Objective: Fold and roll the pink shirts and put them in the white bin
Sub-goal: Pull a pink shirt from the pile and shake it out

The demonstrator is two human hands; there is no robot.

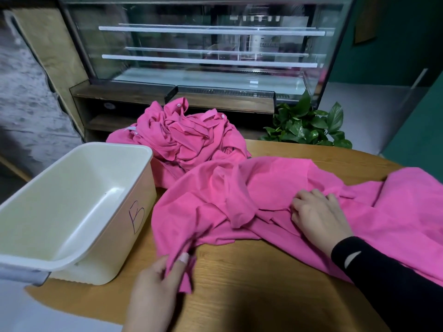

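Observation:
A pink shirt [263, 188] lies spread and rumpled across the wooden table [251, 271]. My left hand [155, 286] pinches a corner of its near edge between thumb and fingers. My right hand [316, 216] rests on the middle of the shirt, its fingertips curled into a fold of the cloth. Behind it sits a crumpled heap of more pink shirts [184, 137]. The white bin [72, 207], marked with a letter B, stands at the left of the table and holds nothing.
A glass display case [203, 49] with shelves stands behind the table. A green leafy plant [309, 125] sits at the table's far right edge. The bin overhangs the table's left edge. Bare wood shows at the front of the table.

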